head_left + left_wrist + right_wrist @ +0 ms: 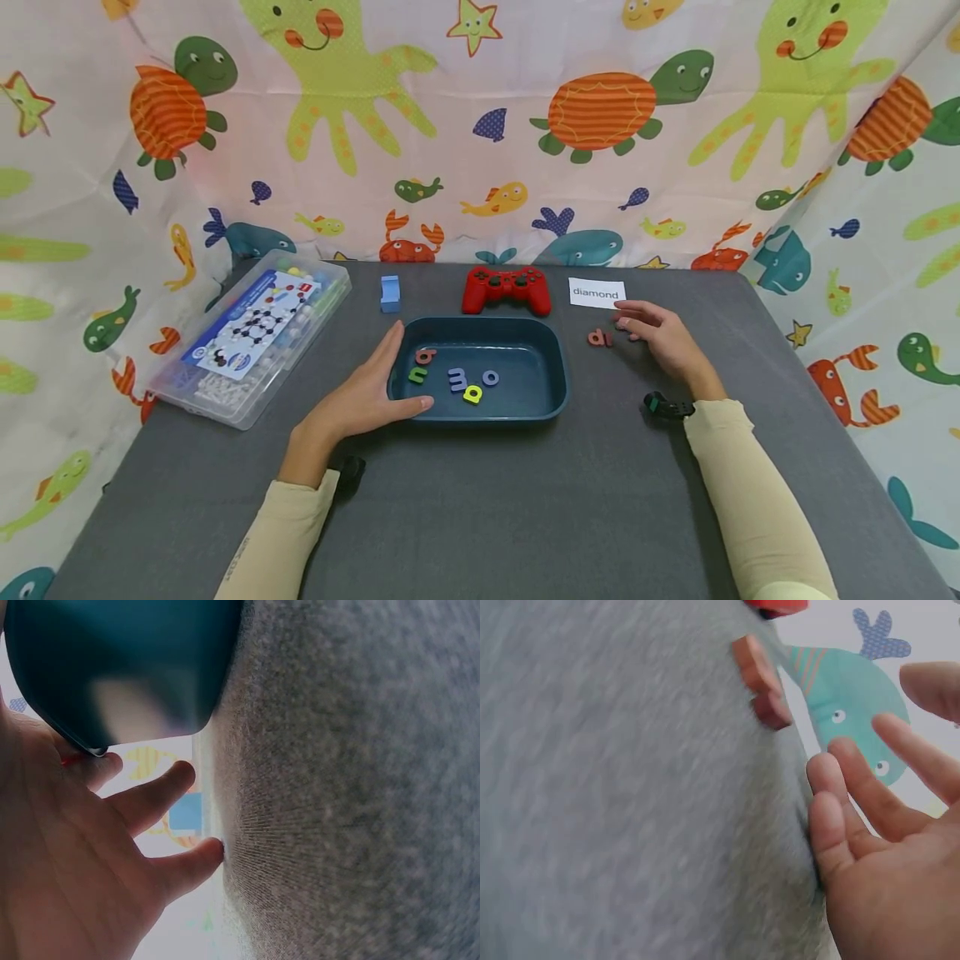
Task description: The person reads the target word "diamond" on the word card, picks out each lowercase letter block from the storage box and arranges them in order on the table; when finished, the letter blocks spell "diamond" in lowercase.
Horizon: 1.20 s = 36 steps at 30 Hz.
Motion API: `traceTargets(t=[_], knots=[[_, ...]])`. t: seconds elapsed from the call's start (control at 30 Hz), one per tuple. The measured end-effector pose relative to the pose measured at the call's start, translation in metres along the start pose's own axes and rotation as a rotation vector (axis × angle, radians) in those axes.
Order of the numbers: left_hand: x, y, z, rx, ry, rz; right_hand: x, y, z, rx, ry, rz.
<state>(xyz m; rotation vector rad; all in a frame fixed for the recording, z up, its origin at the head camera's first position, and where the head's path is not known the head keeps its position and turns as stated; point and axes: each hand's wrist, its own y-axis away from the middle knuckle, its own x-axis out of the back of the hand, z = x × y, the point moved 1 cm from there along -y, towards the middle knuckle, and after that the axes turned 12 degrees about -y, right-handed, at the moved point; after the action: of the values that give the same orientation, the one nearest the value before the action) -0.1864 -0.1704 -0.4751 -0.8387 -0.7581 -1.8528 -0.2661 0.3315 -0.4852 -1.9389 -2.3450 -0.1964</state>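
Note:
My left hand (360, 396) rests against the left end of a dark teal tray (525, 408), its thumb at the near rim and its fingers spread along the side. Inside the tray lie several letter pieces: a purple m (457, 380), a purple o (491, 378), a green n (417, 375), a yellow letter (472, 394) and a reddish letter (425, 357). To the right of the tray, my right hand (667, 342) hovers low with loosely bent fingers, holding nothing visible. Just left of its fingertips are two reddish-brown letters (757, 667), d and i, on the table.
A white card (597, 292) reading "diamond" lies behind the loose letters. A red game controller (506, 290) and a blue block (390, 293) sit behind the tray. At the left is a clear plastic case (255, 333) of molecule-model parts. Patterned cloth surrounds the grey table (525, 517).

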Motion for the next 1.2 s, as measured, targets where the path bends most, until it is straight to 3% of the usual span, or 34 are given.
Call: traceTargets(t=[0.17,0.33,0.43,0.53,0.8,1.2], knots=[[0.0,0.0,0.0,-0.007,0.004,0.003,-0.003,-0.003,-0.01,0.064,-0.09,0.066],[0.001,0.0,0.001,-0.02,0.012,0.007,-0.012,-0.006,-0.027,0.134,-0.095,0.082],[0.001,0.001,0.002,-0.021,0.016,0.009,-0.015,-0.007,-0.031,0.123,-0.07,0.072],[0.001,0.001,0.002,-0.021,0.018,0.008,-0.014,-0.007,-0.031,0.071,0.031,0.046],[0.001,0.002,0.002,-0.003,0.011,-0.001,-0.004,-0.005,-0.01,-0.086,0.355,-0.134],[0.002,0.001,0.002,0.002,0.01,-0.005,-0.004,-0.007,0.005,-0.043,0.409,-0.129]])
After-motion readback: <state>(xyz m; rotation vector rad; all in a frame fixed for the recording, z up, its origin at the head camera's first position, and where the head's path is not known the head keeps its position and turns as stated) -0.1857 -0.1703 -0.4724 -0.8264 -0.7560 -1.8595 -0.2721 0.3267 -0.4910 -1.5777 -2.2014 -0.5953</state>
